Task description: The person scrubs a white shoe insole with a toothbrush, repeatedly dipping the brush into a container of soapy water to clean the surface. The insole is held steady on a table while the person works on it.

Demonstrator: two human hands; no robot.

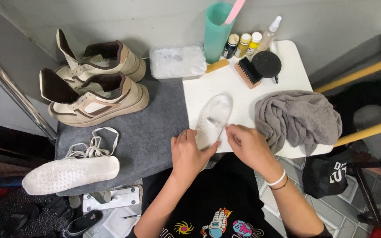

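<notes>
A white insole [212,115] lies on the white board [287,66] in front of me. My left hand [189,152] rests on its near end, fingers pressing the heel part. My right hand [248,144] touches the insole's right edge with its fingertips. A second white insole [69,174] lies on the grey mat [155,132] at the left, beside loose white laces [94,143]. Two beige and brown sneakers [98,94] stand at the back left of the mat.
A crumpled grey towel [298,117] lies right of my hands. Behind are a clear tub of white powder [176,61], a teal cup [216,33], small bottles [243,44], a spray bottle [270,33], a brush [248,72] and a round black brush [266,64].
</notes>
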